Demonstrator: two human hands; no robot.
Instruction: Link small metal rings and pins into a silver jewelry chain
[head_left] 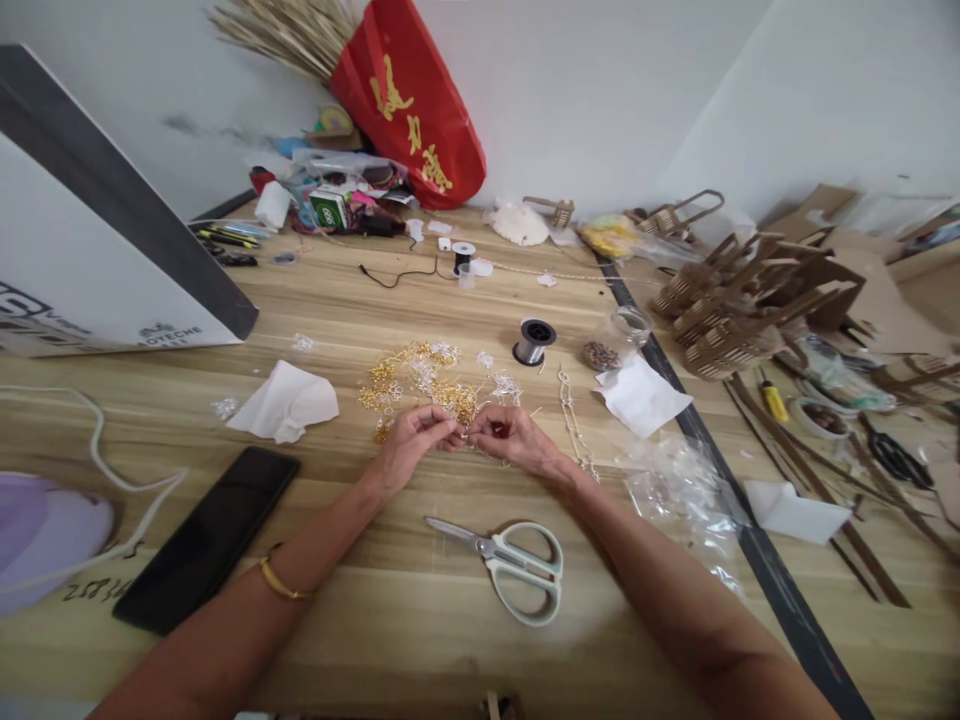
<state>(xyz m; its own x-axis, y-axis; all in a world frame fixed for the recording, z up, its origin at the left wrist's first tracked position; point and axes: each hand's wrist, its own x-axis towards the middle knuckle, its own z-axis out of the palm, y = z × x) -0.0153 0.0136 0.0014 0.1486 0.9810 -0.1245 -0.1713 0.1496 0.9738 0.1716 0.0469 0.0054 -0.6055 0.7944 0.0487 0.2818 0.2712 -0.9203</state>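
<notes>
My left hand (411,437) and my right hand (512,437) meet at the middle of the wooden table (390,320), fingertips pinched together on a tiny piece of beadwork too small to make out. Just beyond them lies a scatter of gold and clear beads (420,385). A finished beaded strand (574,420) lies to the right of my right hand. White-handled scissors (514,565) lie closed on the table between my forearms. A spool of clear thread (533,341) stands beyond the beads.
A black phone (210,535) lies at the left, near a crumpled white tissue (285,403) and a white box (90,250). Clear plastic bags (675,490), a bead jar (619,340) and wooden cut-out parts (750,300) crowd the right. A red bag (412,110) leans on the wall.
</notes>
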